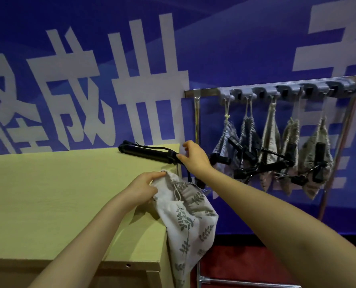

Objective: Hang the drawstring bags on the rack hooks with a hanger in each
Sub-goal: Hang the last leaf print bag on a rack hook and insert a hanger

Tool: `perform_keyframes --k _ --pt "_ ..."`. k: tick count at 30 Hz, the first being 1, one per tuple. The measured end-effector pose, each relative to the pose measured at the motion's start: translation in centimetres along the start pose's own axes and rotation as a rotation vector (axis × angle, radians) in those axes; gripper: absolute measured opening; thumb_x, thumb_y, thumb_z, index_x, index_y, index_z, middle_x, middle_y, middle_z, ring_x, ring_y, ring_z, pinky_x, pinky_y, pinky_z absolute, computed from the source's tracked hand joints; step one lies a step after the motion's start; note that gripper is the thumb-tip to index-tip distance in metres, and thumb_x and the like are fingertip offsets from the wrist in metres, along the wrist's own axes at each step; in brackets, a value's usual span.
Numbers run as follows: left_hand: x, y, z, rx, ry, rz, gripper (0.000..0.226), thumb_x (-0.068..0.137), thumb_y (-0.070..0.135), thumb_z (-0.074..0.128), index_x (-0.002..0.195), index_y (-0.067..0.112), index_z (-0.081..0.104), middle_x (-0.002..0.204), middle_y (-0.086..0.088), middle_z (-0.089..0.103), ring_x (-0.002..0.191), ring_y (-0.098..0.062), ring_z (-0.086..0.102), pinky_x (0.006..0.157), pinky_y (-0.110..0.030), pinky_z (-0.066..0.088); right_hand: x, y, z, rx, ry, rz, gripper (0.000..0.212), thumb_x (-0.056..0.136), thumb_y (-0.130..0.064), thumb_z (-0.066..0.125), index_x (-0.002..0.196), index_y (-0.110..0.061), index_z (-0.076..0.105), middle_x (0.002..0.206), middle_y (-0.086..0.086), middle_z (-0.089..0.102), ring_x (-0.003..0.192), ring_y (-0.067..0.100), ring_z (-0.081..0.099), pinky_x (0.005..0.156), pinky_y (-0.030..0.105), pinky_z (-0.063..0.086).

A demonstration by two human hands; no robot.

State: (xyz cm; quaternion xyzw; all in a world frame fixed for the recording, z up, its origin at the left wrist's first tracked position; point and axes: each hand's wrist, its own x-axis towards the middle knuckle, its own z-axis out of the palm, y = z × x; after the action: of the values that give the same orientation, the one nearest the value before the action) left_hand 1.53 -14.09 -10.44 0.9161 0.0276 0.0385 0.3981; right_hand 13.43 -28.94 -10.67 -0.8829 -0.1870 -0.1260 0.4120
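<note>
Bags [272,146]: five hung on rack [206,93], one left.
Left hand [143,189] pinches leaf-print bag [189,221] at desk [48,194] edge; right hand [195,156] clamped on black hanger [148,152].

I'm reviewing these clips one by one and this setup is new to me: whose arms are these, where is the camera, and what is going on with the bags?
There is one picture, taken by a wide-angle camera worn on a person's head, looking forward and down, so the two bare arms are the wearer's own. The left hand grips the mouth of a leaf-print drawstring bag that droops over the corner of a pale wooden table. The right hand pinches one end of a black hanger lying on the table's far edge. To the right stands a metal rack with grey hooks, where five bags already hang by their cords, black hangers poking out.
</note>
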Motion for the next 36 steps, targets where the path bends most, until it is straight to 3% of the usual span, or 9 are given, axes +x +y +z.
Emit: perform_keyframes --k 3,6,10,15,18,25,27,31,36 --pt "0.8 -1.2 -0.9 -0.041 -0.047 -0.002 0.068 0.081 -0.013 0.036 0.136 0.024 0.049 0.141 0.001 0.047 0.071 -0.026 0.057 0.047 -0.019 0.043 2.8 0.0 2.1 -0.088 -0.169 0.032 0.071 0.084 -0.038 0.068 0.142 -0.016 0.033 0.142 0.010 0.045 0.124 0.029 0.050 0.099 0.043 0.046" --pt "1.8 -2.0 -1.7 -0.034 -0.066 0.008 0.068 0.081 -0.012 0.037 0.135 0.028 0.049 0.142 0.003 0.045 0.077 -0.032 0.061 0.052 -0.025 0.046 4.8 0.2 4.0 -0.200 -0.252 0.024 0.071 0.083 -0.037 0.069 0.142 -0.021 0.032 0.138 0.009 0.051 0.123 0.031 0.051 0.100 0.047 0.045" --pt "3.1 -2.1 -2.6 -0.017 -0.043 -0.011 0.067 0.082 -0.012 0.037 0.136 0.026 0.048 0.143 0.002 0.045 0.078 -0.032 0.061 0.049 -0.021 0.045 6.3 0.7 5.4 -0.206 -0.179 0.045 0.054 0.085 -0.033 0.068 0.130 -0.017 0.043 0.126 0.009 0.058 0.111 0.031 0.057 0.093 0.046 0.048" --pt "3.7 -2.2 -2.8 -0.038 -0.035 -0.020 0.066 0.082 -0.012 0.037 0.135 0.027 0.049 0.142 0.000 0.046 0.054 -0.016 0.050 0.041 -0.016 0.041 7.1 1.8 5.9 0.023 -0.241 0.169 0.059 0.081 -0.036 0.072 0.132 -0.021 0.046 0.129 0.009 0.056 0.115 0.030 0.054 0.096 0.043 0.048" --pt "3.6 -2.5 -2.9 -0.043 -0.028 -0.020 0.066 0.082 -0.012 0.038 0.135 0.027 0.049 0.140 -0.002 0.047 0.054 -0.016 0.050 0.043 -0.017 0.043 7.3 2.3 6.2 -0.092 -0.266 0.168 0.059 0.079 -0.046 0.070 0.131 -0.031 0.047 0.127 0.007 0.058 0.119 0.033 0.051 0.098 0.042 0.044" --pt "3.4 -1.9 -3.0 -0.024 -0.004 -0.025 0.066 0.083 -0.010 0.038 0.136 0.027 0.049 0.135 -0.003 0.051 0.053 -0.014 0.048 0.042 -0.016 0.041 6.1 1.6 6.1 0.030 -0.102 0.113 0.036 0.089 -0.035 0.062 0.122 -0.025 0.052 0.116 0.008 0.063 0.107 0.032 0.058 0.082 0.039 0.050" --pt "3.3 -1.4 -2.9 -0.009 0.010 -0.019 0.065 0.083 -0.008 0.039 0.137 0.027 0.048 0.134 -0.005 0.053 0.060 -0.015 0.055 0.046 -0.016 0.041 5.8 1.0 4.9 0.173 -0.012 0.138 0.034 0.088 -0.034 0.063 0.119 -0.022 0.054 0.112 0.008 0.064 0.105 0.030 0.059 0.081 0.039 0.049" --pt "2.8 -0.4 -2.7 0.069 0.033 0.035 0.065 0.081 -0.005 0.045 0.139 0.027 0.046 0.141 -0.001 0.049 0.112 -0.020 0.057 0.080 -0.027 0.052 4.9 -0.6 1.6 0.319 0.150 0.104 0.026 0.085 -0.039 0.065 0.098 -0.020 0.053 0.097 0.002 0.063 0.090 0.026 0.060 0.072 0.039 0.048" --pt "1.2 1.7 -2.0 0.054 0.086 0.045 0.065 0.081 -0.009 0.044 0.139 0.022 0.046 0.136 -0.004 0.049 0.104 -0.020 0.056 0.080 -0.035 0.053 2.7 -1.5 -3.8 0.308 0.338 0.036 0.028 0.087 -0.044 0.060 0.091 -0.017 0.058 0.081 0.000 0.062 0.077 0.023 0.060 0.062 0.036 0.045"
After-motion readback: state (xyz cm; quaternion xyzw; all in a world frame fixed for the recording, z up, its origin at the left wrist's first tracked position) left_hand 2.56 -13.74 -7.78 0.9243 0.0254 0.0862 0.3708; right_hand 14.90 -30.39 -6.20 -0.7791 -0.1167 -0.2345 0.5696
